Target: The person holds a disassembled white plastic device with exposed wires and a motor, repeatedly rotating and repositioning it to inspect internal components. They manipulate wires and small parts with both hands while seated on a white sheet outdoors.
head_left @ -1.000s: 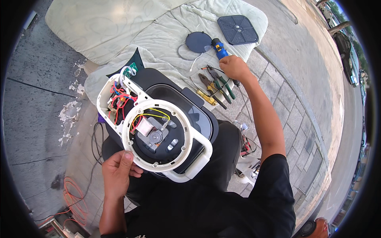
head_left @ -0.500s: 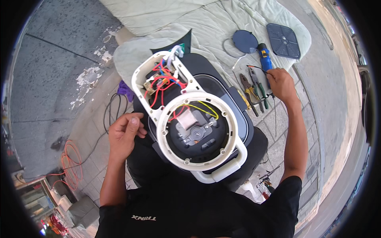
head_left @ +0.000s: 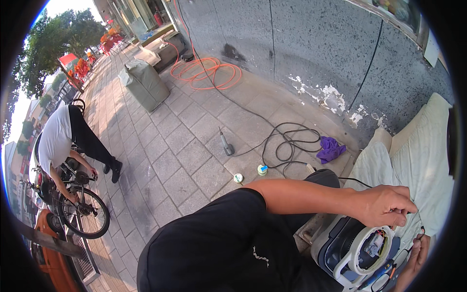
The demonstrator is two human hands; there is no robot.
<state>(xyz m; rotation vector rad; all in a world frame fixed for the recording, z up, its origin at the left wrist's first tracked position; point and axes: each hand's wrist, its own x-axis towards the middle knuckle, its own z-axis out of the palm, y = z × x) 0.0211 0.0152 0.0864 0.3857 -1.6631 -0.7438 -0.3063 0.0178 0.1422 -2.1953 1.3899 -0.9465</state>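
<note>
An opened appliance (head_left: 325,247) with a dark grey body sits at the lower right. Its white plastic ring (head_left: 356,253) has a handle, and coloured wires and a metal part show inside. My left arm reaches across to the right. My left hand (head_left: 384,207) is above the ring's far side, fingers curled and thumb pressed in; what they pinch, if anything, I cannot make out. Beyond the ring, near the picture's rim, my right hand (head_left: 416,258) is closed around a thin dark wire (head_left: 422,229) whose tip sticks up. Part of that hand is cut off.
A soldering iron (head_left: 226,145) lies on the paving by a coiled black cord (head_left: 292,141). Nearby are two small round tins (head_left: 238,178), a purple cloth (head_left: 332,150), an orange cable (head_left: 214,73) and a covered box (head_left: 143,85). A person (head_left: 61,134) bends over a bicycle (head_left: 87,214).
The view has swung to the left, bringing the pavement and a person into sight. My left hand has moved from the appliance's left side across to its far side, fingers now curled.
</note>
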